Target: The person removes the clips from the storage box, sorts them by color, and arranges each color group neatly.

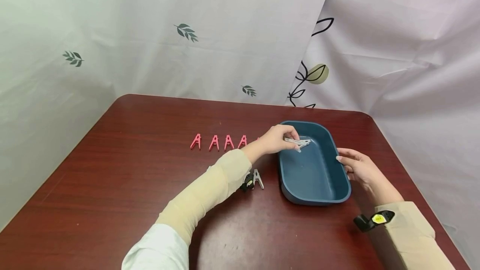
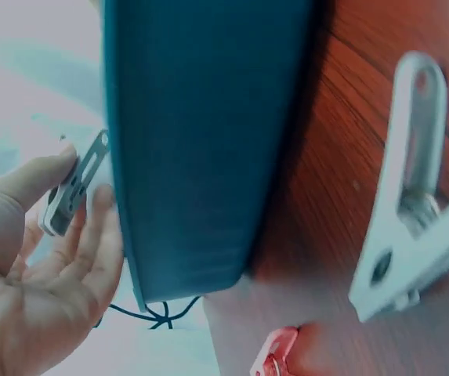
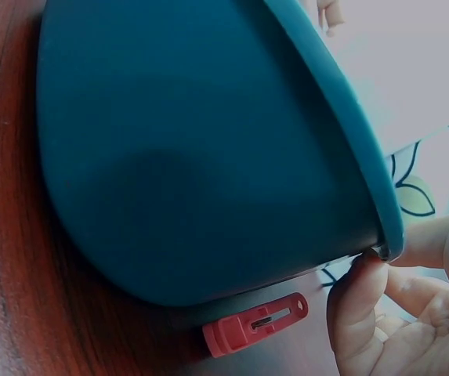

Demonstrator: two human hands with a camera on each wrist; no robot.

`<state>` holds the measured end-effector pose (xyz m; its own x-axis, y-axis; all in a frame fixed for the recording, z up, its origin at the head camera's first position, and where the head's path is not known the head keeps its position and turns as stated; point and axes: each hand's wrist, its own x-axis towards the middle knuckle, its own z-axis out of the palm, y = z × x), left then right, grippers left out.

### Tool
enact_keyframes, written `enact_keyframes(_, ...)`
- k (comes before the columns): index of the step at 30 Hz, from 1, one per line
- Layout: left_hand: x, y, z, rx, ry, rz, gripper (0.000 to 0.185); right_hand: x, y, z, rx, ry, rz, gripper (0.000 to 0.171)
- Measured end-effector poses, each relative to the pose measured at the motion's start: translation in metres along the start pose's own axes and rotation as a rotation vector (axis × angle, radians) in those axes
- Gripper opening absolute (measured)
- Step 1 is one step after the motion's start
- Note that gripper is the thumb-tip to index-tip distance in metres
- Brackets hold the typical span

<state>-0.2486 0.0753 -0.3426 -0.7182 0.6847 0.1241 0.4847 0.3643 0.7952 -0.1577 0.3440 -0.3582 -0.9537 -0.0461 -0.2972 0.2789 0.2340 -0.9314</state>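
Note:
My left hand (image 1: 279,138) pinches a grey-white clothespin (image 1: 294,140) over the far left part of a blue plastic bin (image 1: 315,199). In the left wrist view the held clothespin (image 2: 75,184) sits between thumb and fingers beside the bin's rim. My right hand (image 1: 361,172) grips the bin's right rim, thumb and fingers at its edge (image 3: 389,227). Another white clothespin (image 1: 257,178) lies on the table left of the bin, partly behind the left wrist strap. Several red clothespins (image 1: 214,142) lie in a row further left; the left arm hides part of that row.
The bin stands on a dark red wooden table (image 1: 131,170). A red clothespin (image 3: 255,324) lies close against the bin in the right wrist view. White curtains (image 1: 225,32) with leaf prints hang behind the table. A dark cable (image 2: 161,317) shows beyond the bin.

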Motion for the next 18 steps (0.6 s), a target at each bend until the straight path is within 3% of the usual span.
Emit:
enact_keyframes(12,-0.015,0.002,-0.015,-0.109,0.102,-0.062,0.019,-0.001,0.001,-0.001,-0.023,0.011,-0.004,0.018)
enact_keyframes(18,-0.028,0.0,-0.026,-0.216,0.091,-0.117,0.026,-0.001,0.001,0.0,-0.043,0.016,-0.015,0.019)
